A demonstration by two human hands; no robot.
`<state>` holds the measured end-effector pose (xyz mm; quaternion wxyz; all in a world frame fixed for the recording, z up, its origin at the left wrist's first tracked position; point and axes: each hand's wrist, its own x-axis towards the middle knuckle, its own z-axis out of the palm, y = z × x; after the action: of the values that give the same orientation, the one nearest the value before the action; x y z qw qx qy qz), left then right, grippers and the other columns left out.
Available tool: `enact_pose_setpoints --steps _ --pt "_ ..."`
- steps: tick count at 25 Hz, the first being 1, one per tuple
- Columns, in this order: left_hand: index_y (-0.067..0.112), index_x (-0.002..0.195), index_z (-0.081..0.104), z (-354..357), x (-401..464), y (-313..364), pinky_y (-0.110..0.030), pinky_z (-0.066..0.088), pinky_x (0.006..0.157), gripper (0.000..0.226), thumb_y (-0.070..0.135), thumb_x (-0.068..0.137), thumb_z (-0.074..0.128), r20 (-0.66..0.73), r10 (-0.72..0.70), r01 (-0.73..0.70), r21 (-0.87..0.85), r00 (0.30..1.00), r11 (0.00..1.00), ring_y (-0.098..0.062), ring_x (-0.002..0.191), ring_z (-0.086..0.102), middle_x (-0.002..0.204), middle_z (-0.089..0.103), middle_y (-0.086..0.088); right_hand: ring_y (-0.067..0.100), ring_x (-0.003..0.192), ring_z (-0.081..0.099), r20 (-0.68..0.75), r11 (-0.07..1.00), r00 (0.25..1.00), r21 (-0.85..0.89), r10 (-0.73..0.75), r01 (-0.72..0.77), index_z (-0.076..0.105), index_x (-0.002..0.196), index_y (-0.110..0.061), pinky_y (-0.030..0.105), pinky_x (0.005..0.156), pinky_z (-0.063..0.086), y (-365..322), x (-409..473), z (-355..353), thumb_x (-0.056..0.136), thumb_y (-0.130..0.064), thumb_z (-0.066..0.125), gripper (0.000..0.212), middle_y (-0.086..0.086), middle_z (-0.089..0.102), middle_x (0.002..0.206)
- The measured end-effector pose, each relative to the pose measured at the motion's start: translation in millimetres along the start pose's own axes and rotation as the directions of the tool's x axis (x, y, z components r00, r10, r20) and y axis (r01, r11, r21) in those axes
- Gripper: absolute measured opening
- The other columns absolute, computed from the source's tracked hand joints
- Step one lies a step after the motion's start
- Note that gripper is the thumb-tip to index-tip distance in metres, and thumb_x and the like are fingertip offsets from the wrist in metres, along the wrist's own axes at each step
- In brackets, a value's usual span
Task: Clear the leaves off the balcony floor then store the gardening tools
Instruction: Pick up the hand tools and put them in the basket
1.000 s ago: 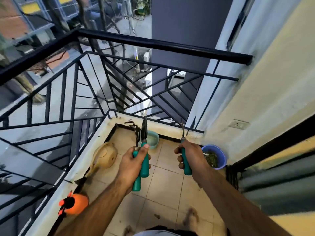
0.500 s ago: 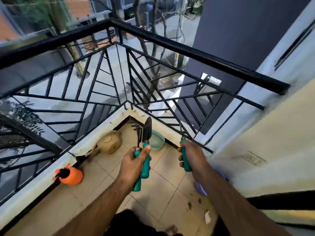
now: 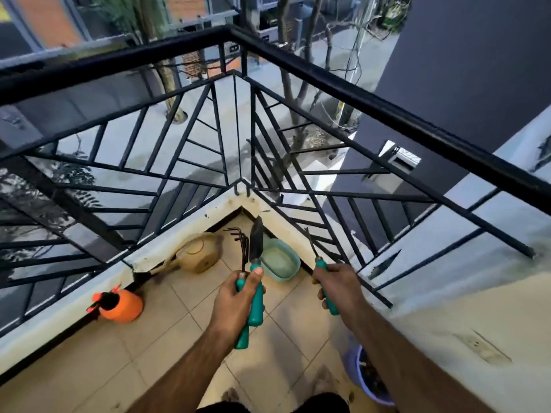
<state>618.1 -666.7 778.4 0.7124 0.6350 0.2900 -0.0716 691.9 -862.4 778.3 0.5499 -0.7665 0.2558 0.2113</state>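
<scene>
Tools are all in hand: left hand [image 3: 235,296] clasps the trowel [image 3: 255,248] and rake [image 3: 238,242] together, right hand [image 3: 337,284] wraps a third tool [image 3: 320,269] beside it, and carrying them blades-forward, apart, toward storage appears the sound course.

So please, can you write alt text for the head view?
Left hand grips a trowel and a rake; right hand grips a third tool. On the tiled floor are a sprayer, watering can and basin.
</scene>
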Motion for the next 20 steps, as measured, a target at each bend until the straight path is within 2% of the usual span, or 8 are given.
enact_pose_setpoints --steps 4,9,11,14,17,18,20 --pt "0.013 0.106 0.06 38.0 49.8 -20.2 -0.032 0.058 0.058 0.039 0.049 0.093 0.063 -0.104 -0.017 0.017 -0.007 0.994 1.0 -0.021 0.067 0.068 0.095 0.072 -0.013 0.016 0.046 0.052 0.098 0.995 0.995 -0.094 -0.016 0.026 0.066 0.099 -0.004 0.023 0.041 0.041 3.9 80.2 9.7 0.089 -0.012 0.066 0.013 0.009 0.063 0.072" --pt "0.022 0.105 0.061 80.5 154.9 -85.7 -0.042 0.063 0.07 0.033 0.053 0.093 0.06 -0.202 0.008 0.0 0.037 0.979 0.999 -0.022 0.074 0.071 0.094 0.073 -0.006 0.018 0.055 0.061 0.168 0.958 0.979 -0.238 -0.119 0.158 0.054 0.113 -0.019 0.023 0.043 0.046 49.9 201.1 36.3 0.093 -0.029 0.066 0.026 0.01 0.07 0.093" --pt "0.024 0.103 0.061 89.7 204.1 -132.1 -0.046 0.063 0.073 0.033 0.055 0.093 0.059 -0.214 0.03 -0.016 0.07 0.976 0.997 -0.024 0.078 0.071 0.093 0.072 -0.005 0.019 0.057 0.063 0.157 0.945 0.975 -0.263 -0.156 0.194 0.053 0.111 -0.02 0.027 0.046 0.05 79.7 253.4 52.7 0.092 -0.036 0.063 0.027 0.008 0.071 0.09" --pt "0.027 0.101 0.06 91.6 270.8 -212.3 -0.051 0.062 0.075 0.035 0.06 0.088 0.058 -0.205 0.067 -0.039 0.135 0.976 0.99 -0.026 0.081 0.071 0.092 0.071 -0.004 0.022 0.07 0.068 0.122 0.905 0.971 -0.353 -0.207 0.238 0.048 0.104 -0.026 0.041 0.061 0.06 131.8 324.8 84.2 0.088 -0.047 0.056 0.027 0.002 0.072 0.088" --pt "0.033 0.097 0.061 88.8 342.1 -300.9 -0.054 0.06 0.077 0.031 0.062 0.088 0.059 -0.215 0.082 -0.047 0.163 0.973 0.985 -0.027 0.083 0.071 0.091 0.072 -0.002 0.022 0.08 0.064 0.091 0.85 0.966 -0.46 -0.241 0.255 0.047 0.112 -0.02 0.032 0.059 0.046 191.5 402.5 118.8 0.096 -0.045 0.052 0.03 0.004 0.068 0.101" --pt "0.034 0.096 0.061 88.1 368.4 -328.7 -0.055 0.06 0.078 0.029 0.062 0.089 0.059 -0.222 0.09 -0.054 0.162 0.971 0.985 -0.027 0.083 0.071 0.091 0.071 -0.001 0.023 0.083 0.061 0.083 0.828 0.963 -0.495 -0.258 0.264 0.047 0.115 -0.017 0.032 0.061 0.042 209.7 429.3 131.1 0.098 -0.043 0.05 0.031 0.006 0.066 0.104" --pt "0.033 0.094 0.061 85.6 420.4 -379.5 -0.056 0.06 0.077 0.03 0.063 0.089 0.059 -0.223 0.128 -0.092 0.166 0.966 0.982 -0.028 0.084 0.071 0.092 0.071 -0.002 0.028 0.091 0.059 0.063 0.793 0.951 -0.537 -0.302 0.287 0.048 0.119 -0.014 0.034 0.07 0.043 245.8 481.6 154.9 0.1 -0.043 0.048 0.035 0.011 0.064 0.109"
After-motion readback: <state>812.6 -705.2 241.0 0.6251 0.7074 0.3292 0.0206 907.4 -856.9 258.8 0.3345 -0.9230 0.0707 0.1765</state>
